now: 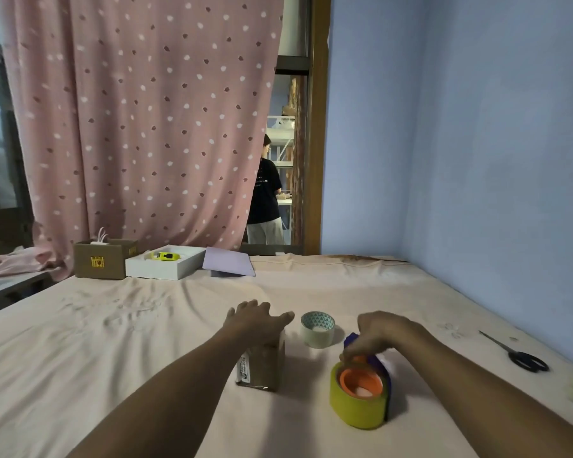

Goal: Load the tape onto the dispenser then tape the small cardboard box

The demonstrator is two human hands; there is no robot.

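Observation:
A small cardboard box (265, 368) lies on the cloth-covered table, and my left hand (255, 322) rests flat on its far end with fingers spread. To its right stands a purple tape dispenser (382, 368) with an orange hub (361, 381), and a yellow-green tape roll (354, 408) sits around that hub. My right hand (377, 335) pinches the top of the dispenser near the hub. A second, clear tape roll (318, 328) with a patterned core stands between my hands.
Black scissors (522, 355) lie at the right by the blue wall. At the far edge stand a brown carton (103, 262), a white tray (166, 266) with a yellow item, and a purple board (229, 262). A person stands beyond the pink curtain.

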